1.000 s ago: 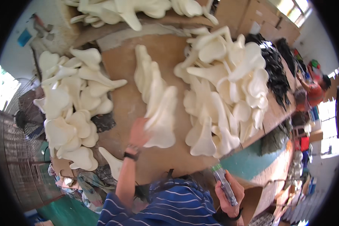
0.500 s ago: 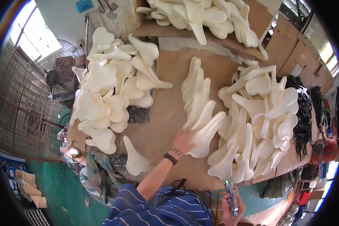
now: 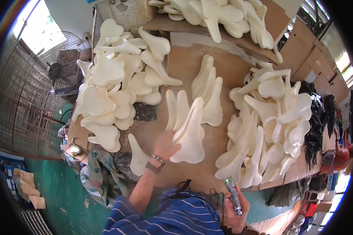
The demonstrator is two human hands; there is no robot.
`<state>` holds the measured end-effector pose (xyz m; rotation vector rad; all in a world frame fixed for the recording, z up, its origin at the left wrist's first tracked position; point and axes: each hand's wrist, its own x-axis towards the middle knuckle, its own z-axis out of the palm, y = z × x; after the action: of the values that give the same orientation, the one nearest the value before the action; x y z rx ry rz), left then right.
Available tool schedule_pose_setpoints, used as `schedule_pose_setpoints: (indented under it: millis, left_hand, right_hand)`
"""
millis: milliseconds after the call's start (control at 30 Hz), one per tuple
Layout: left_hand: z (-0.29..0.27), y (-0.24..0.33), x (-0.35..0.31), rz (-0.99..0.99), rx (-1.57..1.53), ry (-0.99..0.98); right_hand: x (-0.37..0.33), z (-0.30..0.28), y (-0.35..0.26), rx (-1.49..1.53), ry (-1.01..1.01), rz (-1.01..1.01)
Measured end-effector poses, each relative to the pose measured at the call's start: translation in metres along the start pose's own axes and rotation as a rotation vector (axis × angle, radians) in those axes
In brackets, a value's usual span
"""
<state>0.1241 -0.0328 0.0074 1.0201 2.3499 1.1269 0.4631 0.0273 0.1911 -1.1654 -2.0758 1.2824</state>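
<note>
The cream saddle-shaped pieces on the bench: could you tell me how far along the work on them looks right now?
Looks early or midway. A short row of cream pieces stands overlapped down the bench's middle, apparently sorted. In hand: the left hand rests on the nearest piece, and the right hand grips a slim tool. Left: big loose heaps on the left, right and back.

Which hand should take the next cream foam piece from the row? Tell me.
Left. The left hand already rests on the nearest foam piece in the middle row, while the right hand is low near the table edge, gripping a slim tool.
</note>
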Motion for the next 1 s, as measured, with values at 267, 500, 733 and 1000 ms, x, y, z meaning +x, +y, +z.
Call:
schedule_pose_setpoints:
  millis: [267,500,733,1000]
  left_hand:
    - [-0.023,-0.011,-0.017,-0.079,-0.043,0.072]
    - [-0.130,-0.012,0.018,-0.088,-0.222,0.357]
    - [-0.316,-0.040,0.126,-0.058,-0.605,0.674]
    - [-0.443,-0.122,0.226,-0.432,-0.969,0.693]
  right_hand:
    - [0.002,0.005,-0.006,-0.016,-0.073,0.070]
    - [0.004,0.014,0.004,-0.029,-0.081,0.014]
    - [0.008,0.023,0.001,-0.100,-0.078,-0.047]
    - [0.009,0.035,0.011,-0.127,-0.102,-0.004]
